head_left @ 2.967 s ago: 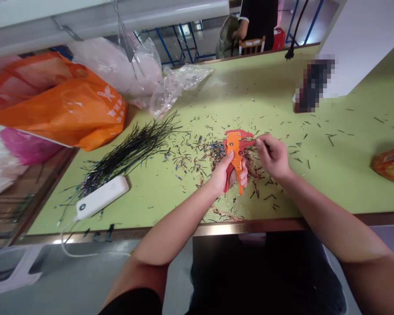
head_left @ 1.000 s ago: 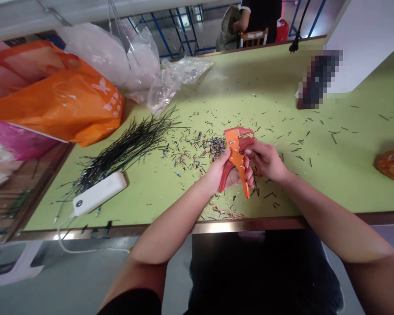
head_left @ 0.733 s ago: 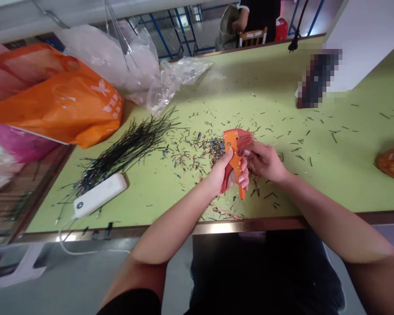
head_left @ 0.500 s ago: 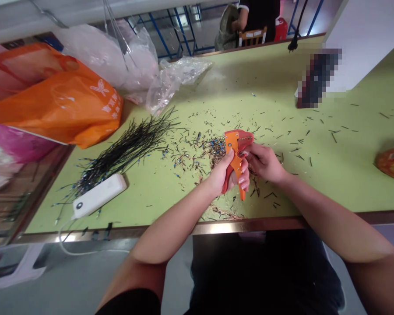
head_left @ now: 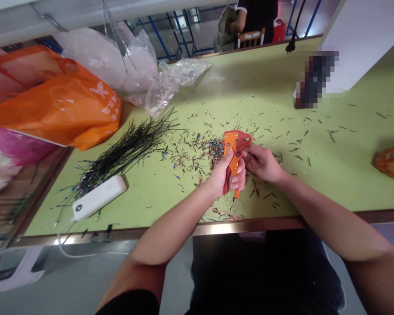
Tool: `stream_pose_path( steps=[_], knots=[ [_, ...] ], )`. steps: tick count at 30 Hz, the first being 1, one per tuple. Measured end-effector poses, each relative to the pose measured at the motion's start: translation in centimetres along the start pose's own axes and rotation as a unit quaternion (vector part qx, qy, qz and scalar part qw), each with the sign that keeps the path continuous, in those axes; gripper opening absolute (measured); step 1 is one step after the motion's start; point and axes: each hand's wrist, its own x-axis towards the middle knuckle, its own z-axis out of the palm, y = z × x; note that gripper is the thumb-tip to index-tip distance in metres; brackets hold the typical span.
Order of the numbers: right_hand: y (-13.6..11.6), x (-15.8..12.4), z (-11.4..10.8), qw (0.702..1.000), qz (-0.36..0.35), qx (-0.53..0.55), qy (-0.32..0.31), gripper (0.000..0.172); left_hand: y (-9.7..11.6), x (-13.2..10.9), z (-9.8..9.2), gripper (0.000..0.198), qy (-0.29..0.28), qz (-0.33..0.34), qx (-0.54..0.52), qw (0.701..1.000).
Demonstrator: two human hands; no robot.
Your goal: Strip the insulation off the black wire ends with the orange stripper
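My left hand (head_left: 223, 173) is wrapped round the handles of an orange and red wire stripper (head_left: 231, 148), held upright over the table with its jaws to the right. The handles are squeezed close together. At the jaw side, my right hand (head_left: 264, 164) is closed in a pinch, its fingertips against or just beside the tool. What it pinches is too small to make out. Below and behind the tool lies a heap of short wire offcuts (head_left: 216, 148) with blue bits among them. A bundle of long black wires (head_left: 124, 146) lies to the left, several with blue ends.
A white power bank (head_left: 100, 197) with a cable lies at the table's front left. An orange bag (head_left: 62, 105) and clear plastic bags (head_left: 131, 65) stand at the back left. An amber packet (head_left: 392, 162) sits at the right. Beyond the table is another person (head_left: 258, 17).
The stripper's handles have come closer together in my left hand, and its jaws look more closed. My right hand stays pinched beside the jaws. The whole view has shifted slightly.
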Motion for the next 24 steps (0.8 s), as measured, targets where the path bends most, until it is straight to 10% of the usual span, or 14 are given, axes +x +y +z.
stream_pose_path(
  steps=[24],
  knots=[
    [-0.1,0.4,-2.7,0.992,0.067,-0.069,0.082,0.02,2.1,-0.3,-2.2,0.058,0.047,0.016,0.088,0.995]
  ],
)
